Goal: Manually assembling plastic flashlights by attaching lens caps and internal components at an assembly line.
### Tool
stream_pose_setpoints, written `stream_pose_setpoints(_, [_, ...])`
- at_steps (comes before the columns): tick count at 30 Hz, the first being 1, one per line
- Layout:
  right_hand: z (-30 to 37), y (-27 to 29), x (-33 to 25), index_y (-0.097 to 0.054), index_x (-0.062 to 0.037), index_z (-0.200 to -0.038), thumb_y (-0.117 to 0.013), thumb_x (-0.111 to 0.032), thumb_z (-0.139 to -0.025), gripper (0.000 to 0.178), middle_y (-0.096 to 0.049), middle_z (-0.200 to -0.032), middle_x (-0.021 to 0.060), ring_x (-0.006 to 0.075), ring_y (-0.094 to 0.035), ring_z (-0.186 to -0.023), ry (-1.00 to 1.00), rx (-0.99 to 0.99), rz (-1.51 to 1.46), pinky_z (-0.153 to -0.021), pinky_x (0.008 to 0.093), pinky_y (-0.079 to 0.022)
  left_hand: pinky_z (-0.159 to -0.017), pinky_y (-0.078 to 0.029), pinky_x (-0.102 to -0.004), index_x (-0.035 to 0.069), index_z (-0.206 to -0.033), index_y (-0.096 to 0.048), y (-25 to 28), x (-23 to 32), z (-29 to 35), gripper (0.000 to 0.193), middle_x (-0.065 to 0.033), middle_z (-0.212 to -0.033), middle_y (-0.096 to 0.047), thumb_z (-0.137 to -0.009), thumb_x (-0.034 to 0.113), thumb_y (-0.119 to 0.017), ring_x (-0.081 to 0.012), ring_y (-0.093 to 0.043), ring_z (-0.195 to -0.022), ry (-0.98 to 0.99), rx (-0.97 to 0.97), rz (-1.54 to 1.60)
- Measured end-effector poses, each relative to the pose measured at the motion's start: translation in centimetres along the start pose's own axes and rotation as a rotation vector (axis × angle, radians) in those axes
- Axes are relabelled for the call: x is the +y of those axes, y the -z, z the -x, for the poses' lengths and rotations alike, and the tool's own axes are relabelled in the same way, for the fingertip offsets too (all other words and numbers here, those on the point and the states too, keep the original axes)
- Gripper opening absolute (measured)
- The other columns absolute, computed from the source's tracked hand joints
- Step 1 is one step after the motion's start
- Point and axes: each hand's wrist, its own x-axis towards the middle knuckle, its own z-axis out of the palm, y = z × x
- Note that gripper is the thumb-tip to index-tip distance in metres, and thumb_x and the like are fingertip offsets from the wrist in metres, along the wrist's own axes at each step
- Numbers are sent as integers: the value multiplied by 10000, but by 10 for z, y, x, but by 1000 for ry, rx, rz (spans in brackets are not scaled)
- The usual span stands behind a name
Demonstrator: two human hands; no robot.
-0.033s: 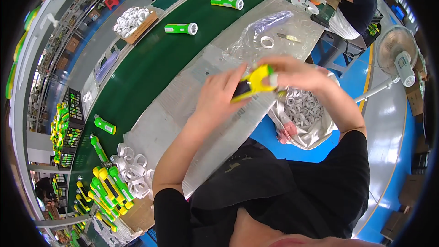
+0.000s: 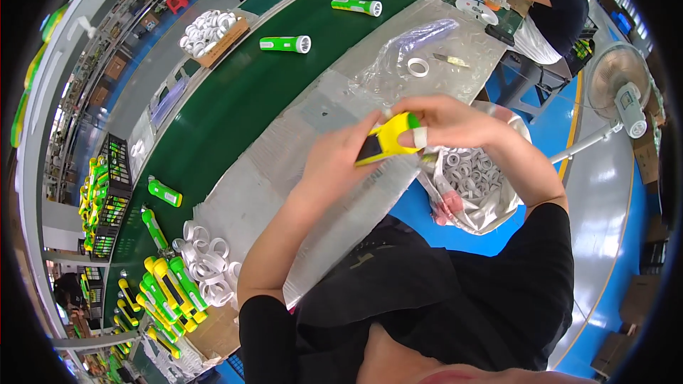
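Note:
A yellow-and-black flashlight (image 2: 391,138) is held tilted above the work table, its wide green-rimmed end up and to the right. My left hand (image 2: 334,155) is closed round its black lower body. At the wide end, my right hand (image 2: 452,119) has its fingers and thumb closed on the rim. A white wrap covers the tip of my right thumb. Beyond my hands lies a single white ring (image 2: 417,67). Below my right wrist, a white bag (image 2: 491,222) holds many white rings. Another heap of white rings (image 2: 206,259) sits at the table's left end.
Behind the table runs a green conveyor belt (image 2: 235,92) carrying spaced flashlights. Piled flashlights (image 2: 167,291) lie at lower left. Across the belt stands a box of white rings (image 2: 226,48). Clear plastic film (image 2: 405,43) and a cutter knife (image 2: 450,60) lie farther along. A fan (image 2: 617,82) and a person (image 2: 562,11) are at right.
The flashlight has come slightly lower and turned, so its green-rimmed end shows more clearly. My right fingers have shifted on that end. My left hand keeps its hold.

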Motion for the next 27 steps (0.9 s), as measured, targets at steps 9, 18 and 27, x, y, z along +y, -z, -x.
stream_pose_setpoints(9, [-72,97,166,-540,-40,-1306,-711,-330,-801,607,-602,-1254,185,344,-573,-1151,-208,795,957,-987,412,-455,-753,-509,-301,33,-1240,-509,48,-5,160,630,-77,-947,-657,-727,186,-841,-146,-622,-838,860,243,316])
stream_pose_setpoints(18, [-62,135,218,-580,-8,-1241,-811,-313,-729,639,-626,-1187,166,320,-602,-1082,-94,1113,919,-959,406,-467,-943,-484,-335,16,-1360,-453,52,35,237,730,-155,-1200,-630,-783,282,-812,-201,-617,-1107,882,378,328])
stream_pose_setpoints(27, [-156,-75,-100,-574,-49,-1236,-750,-200,-840,459,-621,-1147,69,162,-612,-990,778,632,458,-821,288,-486,-909,-502,-354,31,-1371,-448,38,34,284,758,-179,-1169,-641,-770,310,-817,-246,-643,-1076,843,537,328])
